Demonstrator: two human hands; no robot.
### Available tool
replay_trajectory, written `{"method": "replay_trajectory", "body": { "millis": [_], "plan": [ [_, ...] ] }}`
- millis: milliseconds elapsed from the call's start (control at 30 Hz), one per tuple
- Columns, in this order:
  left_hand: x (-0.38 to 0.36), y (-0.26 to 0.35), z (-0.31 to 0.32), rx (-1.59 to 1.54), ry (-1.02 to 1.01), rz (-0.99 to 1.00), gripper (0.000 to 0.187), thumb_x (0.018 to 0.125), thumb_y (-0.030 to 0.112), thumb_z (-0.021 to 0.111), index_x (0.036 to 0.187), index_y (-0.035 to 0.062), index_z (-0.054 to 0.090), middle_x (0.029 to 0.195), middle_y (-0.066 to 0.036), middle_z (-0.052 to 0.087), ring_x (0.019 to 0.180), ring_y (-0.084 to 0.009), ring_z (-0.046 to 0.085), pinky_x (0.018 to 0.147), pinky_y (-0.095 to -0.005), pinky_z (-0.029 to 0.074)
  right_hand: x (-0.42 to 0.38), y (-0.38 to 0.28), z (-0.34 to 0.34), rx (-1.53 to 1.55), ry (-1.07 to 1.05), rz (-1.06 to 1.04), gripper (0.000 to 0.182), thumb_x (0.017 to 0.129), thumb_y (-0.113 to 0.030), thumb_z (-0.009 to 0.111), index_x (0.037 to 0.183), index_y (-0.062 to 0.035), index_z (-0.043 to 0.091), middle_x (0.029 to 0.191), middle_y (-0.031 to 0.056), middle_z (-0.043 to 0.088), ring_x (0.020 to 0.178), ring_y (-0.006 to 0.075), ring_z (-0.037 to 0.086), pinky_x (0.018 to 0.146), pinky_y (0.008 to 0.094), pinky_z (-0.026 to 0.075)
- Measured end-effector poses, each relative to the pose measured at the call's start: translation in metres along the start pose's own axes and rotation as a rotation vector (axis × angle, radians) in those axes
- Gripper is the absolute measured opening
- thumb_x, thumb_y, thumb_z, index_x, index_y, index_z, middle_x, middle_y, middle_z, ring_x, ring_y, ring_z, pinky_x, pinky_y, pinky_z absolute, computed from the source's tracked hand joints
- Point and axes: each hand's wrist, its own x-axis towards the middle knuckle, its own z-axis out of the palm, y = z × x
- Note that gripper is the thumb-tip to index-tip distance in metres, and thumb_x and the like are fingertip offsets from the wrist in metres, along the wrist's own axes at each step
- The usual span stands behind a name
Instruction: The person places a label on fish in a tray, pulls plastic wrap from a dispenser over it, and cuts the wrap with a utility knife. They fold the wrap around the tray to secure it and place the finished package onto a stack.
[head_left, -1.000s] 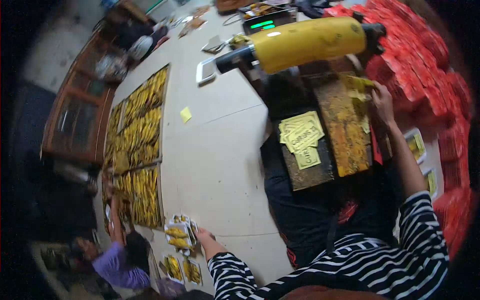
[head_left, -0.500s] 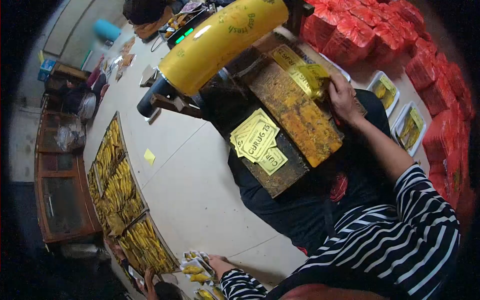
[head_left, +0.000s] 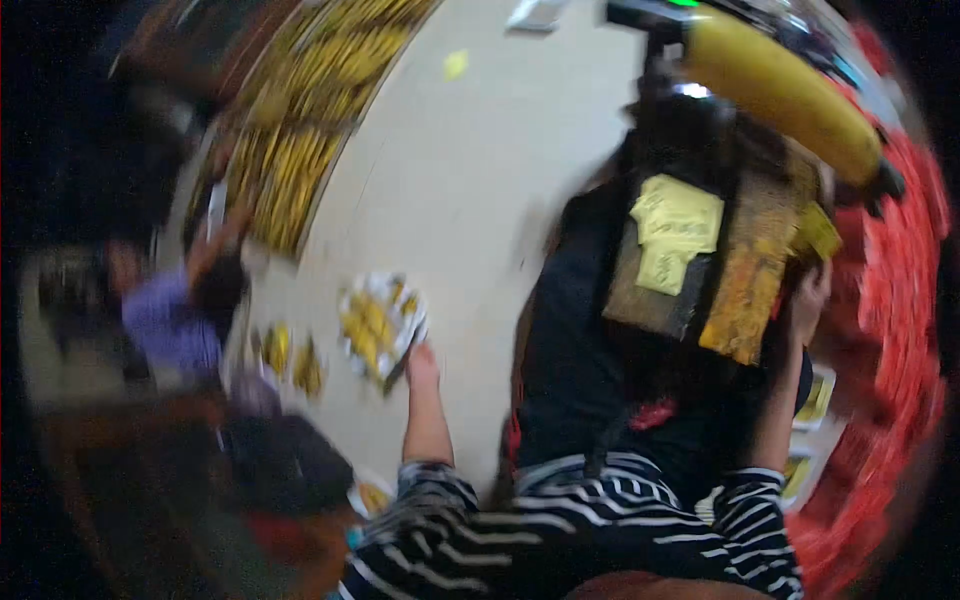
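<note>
My left hand (head_left: 422, 366) reaches out to the left and grips the near edge of a white tray (head_left: 408, 312) in a cluster of trays. Long yellow food pieces (head_left: 367, 328) lie in it; blur hides their kind. My right hand (head_left: 808, 298) is at the right side of a stained wooden board (head_left: 742, 308), its fingers at a piece of yellow printed film (head_left: 820, 235). Beside the board, a pile of yellow paper labels (head_left: 680, 225) lies on a darker board (head_left: 650, 305). A roll of yellow film (head_left: 785, 92) sits beyond the boards.
Wooden-framed racks of yellow pieces (head_left: 292, 180) stand at upper left. Another person in a purple sleeve (head_left: 175, 320) is on the left. Red plastic packs (head_left: 905, 300) are stacked on the right, beside filled white trays (head_left: 815, 400). A yellow slip (head_left: 456, 65) lies on the floor.
The head view has swung left and down, blurring things. My left hand with the tray now shows nearer the middle. My right hand stays by the film at the board's edge.
</note>
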Motion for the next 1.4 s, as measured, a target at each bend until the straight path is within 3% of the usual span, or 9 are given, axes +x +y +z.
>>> {"method": "replay_trajectory", "body": {
  "millis": [67, 133, 400, 600, 800, 900, 1100, 1267, 1400],
  "plan": [
    [-0.017, -0.021, -0.04, -0.475, -0.036, -0.226, 0.034, 0.088, 0.018, 0.042, 0.117, 0.0004, 0.044, 0.124, -0.01, 0.046, 0.114, -0.021, 0.046, 0.09, -0.0311, 0.037, 0.003, 0.01, 0.0, 0.232, -0.086, 0.123, 0.029, 0.089, -0.007, 0.033, 0.114, 0.0013, 0.046, 0.102, 0.0114, 0.057, 0.087, 0.0204, 0.054, 0.078, 0.0291, 0.044],
    [-0.066, -0.029, -0.035, 0.109, 0.165, -0.07, 0.024, 0.088, 0.025, 0.044, 0.098, 0.0045, 0.051, 0.095, -0.007, 0.061, 0.089, -0.016, 0.059, 0.066, -0.0282, 0.047, -0.001, -0.002, 0.003, 0.371, -0.113, 0.148, 0.029, 0.09, -0.007, 0.033, 0.115, 0.0011, 0.045, 0.099, 0.0126, 0.057, 0.082, 0.0202, 0.056, 0.074, 0.0282, 0.045],
    [-0.226, -0.039, 0.02, 0.172, 0.097, 0.159, 0.036, 0.085, 0.017, 0.052, 0.115, 0.0134, 0.032, 0.1, -0.011, 0.057, 0.087, -0.0247, 0.06, 0.079, -0.0361, 0.044, 0.025, 0.066, -0.006, 0.11, -0.112, -0.154, 0.028, 0.089, -0.012, 0.042, 0.113, 0.001, 0.047, 0.098, 0.0129, 0.06, 0.082, 0.0202, 0.057, 0.072, 0.0322, 0.048],
    [-0.164, -0.041, 0.003, -0.188, 0.144, 0.288, 0.024, 0.087, 0.009, 0.042, 0.107, 0.0092, 0.03, 0.113, -0.013, 0.048, 0.102, -0.0295, 0.055, 0.087, -0.0407, 0.043, -0.01, -0.03, -0.01, 1.114, 0.026, 0.365, 0.033, 0.09, -0.026, 0.041, 0.111, -0.0022, 0.05, 0.095, 0.0076, 0.058, 0.08, 0.0194, 0.057, 0.071, 0.0321, 0.048],
    [-0.202, 0.001, -0.001, -0.117, 0.299, 0.447, 0.014, 0.09, 0.011, 0.038, 0.104, 0.0098, 0.035, 0.102, -0.012, 0.05, 0.085, -0.0203, 0.058, 0.07, -0.032, 0.049, 0.031, 0.128, -0.073, 0.841, -0.048, 0.091, 0.038, 0.092, -0.029, 0.035, 0.118, -0.0024, 0.043, 0.112, 0.011, 0.052, 0.096, 0.0231, 0.053, 0.084, 0.0386, 0.044],
    [-0.204, 0.028, -0.004, 0.189, 0.159, 0.553, 0.019, 0.09, 0.015, 0.032, 0.101, 0.0048, 0.045, 0.073, -0.006, 0.055, 0.057, -0.0118, 0.055, 0.044, -0.022, 0.042, -0.007, 0.027, -0.086, 0.486, -0.059, 0.045, 0.029, 0.087, -0.011, 0.047, 0.113, 0.0007, 0.043, 0.106, 0.008, 0.049, 0.09, 0.0242, 0.051, 0.077, 0.0347, 0.044],
    [-0.258, 0.035, 0.144, 0.293, -0.373, 0.555, 0.038, 0.088, 0.029, 0.045, 0.119, 0.0061, 0.047, 0.084, -0.002, 0.052, 0.072, -0.0129, 0.05, 0.058, -0.0271, 0.045, -0.031, -0.052, -0.113, 0.18, -0.329, -0.026, 0.02, 0.087, -0.013, 0.048, 0.102, 0.0, 0.053, 0.094, 0.0045, 0.052, 0.086, 0.0122, 0.048, 0.072, 0.0263, 0.041],
    [-0.34, -0.046, 0.276, 0.495, -0.964, 0.618, 0.028, 0.092, 0.02, 0.039, 0.073, 0.0001, 0.047, 0.067, 0.001, 0.044, 0.068, -0.0065, 0.037, 0.061, -0.0236, 0.035, -0.06, -0.116, -0.111, 0.181, -0.542, 0.076, 0.019, 0.084, -0.015, 0.055, 0.093, 0.0021, 0.059, 0.079, -0.0005, 0.055, 0.071, 0.0081, 0.048, 0.064, 0.0209, 0.039],
    [-0.402, -0.077, 0.332, 0.71, -1.124, 0.651, 0.028, 0.091, 0.021, 0.043, 0.082, -0.0026, 0.055, 0.069, -0.001, 0.052, 0.066, -0.0073, 0.042, 0.061, -0.0248, 0.038, -0.068, -0.117, -0.107, 0.221, -0.765, 0.154, 0.017, 0.083, -0.011, 0.056, 0.091, 0.0026, 0.06, 0.075, 0.0011, 0.057, 0.068, 0.0074, 0.05, 0.061, 0.0217, 0.041]
  ]
}}
